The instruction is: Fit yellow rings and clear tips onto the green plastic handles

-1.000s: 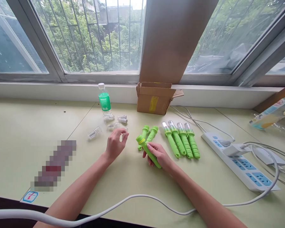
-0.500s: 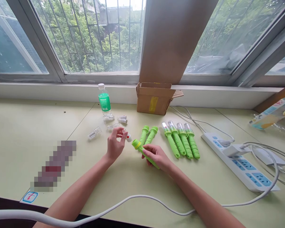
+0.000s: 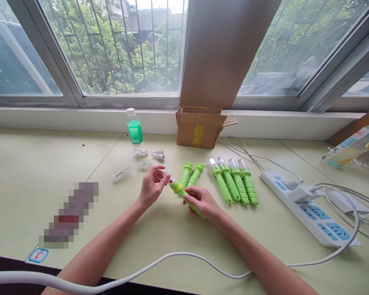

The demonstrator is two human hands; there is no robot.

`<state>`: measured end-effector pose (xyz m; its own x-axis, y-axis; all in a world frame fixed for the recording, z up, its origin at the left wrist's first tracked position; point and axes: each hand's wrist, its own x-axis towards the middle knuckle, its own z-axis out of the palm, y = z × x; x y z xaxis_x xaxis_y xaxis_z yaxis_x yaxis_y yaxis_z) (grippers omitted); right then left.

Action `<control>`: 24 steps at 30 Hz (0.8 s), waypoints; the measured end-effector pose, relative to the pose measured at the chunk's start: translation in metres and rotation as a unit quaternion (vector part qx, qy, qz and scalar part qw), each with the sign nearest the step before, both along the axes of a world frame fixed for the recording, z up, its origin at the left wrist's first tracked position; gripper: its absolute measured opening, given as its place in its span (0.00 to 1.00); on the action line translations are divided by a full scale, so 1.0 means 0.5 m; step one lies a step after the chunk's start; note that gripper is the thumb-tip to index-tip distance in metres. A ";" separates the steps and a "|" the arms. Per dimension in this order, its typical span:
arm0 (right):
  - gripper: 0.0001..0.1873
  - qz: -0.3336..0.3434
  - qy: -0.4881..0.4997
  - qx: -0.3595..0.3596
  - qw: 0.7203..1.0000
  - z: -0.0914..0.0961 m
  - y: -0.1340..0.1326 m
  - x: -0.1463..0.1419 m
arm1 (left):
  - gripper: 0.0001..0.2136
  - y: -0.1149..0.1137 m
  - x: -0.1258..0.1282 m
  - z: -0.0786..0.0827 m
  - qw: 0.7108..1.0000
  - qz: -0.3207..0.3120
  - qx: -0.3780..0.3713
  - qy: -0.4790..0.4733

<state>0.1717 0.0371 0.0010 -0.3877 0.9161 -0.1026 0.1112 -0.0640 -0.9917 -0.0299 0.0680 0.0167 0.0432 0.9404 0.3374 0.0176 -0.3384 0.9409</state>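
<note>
My right hand [image 3: 203,201] is closed around a green ribbed handle [image 3: 184,193], its head pointing up and to the left. My left hand [image 3: 152,186] pinches a small white part with a red dot [image 3: 171,181] against that head. Two more bare green handles [image 3: 192,174] lie just behind. To the right lies a row of several green handles with clear caps [image 3: 233,180]. Loose clear caps [image 3: 122,172] and small white parts [image 3: 158,154] are scattered beyond my left hand.
A water bottle with a green label [image 3: 134,131] and an open cardboard box [image 3: 199,127] stand near the window sill. A white power strip [image 3: 310,209] with a plugged adapter lies at right. A white cable [image 3: 178,256] crosses the near table edge.
My left hand picked up the small white part and brought it rightward onto the head of the green handle, which my right hand lifted and tilted toward it.
</note>
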 end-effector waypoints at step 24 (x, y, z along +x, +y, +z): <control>0.14 -0.012 -0.068 0.073 0.995 0.014 -0.008 0.000 | 0.13 0.026 -0.023 -0.032 0.961 0.155 0.078 0.216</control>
<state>0.1715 0.0332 0.0082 -0.3570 0.9339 -0.0177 0.2444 0.0751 -0.9668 -0.0413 0.0808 0.0009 -0.0634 0.8702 0.4886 0.5170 -0.3901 0.7619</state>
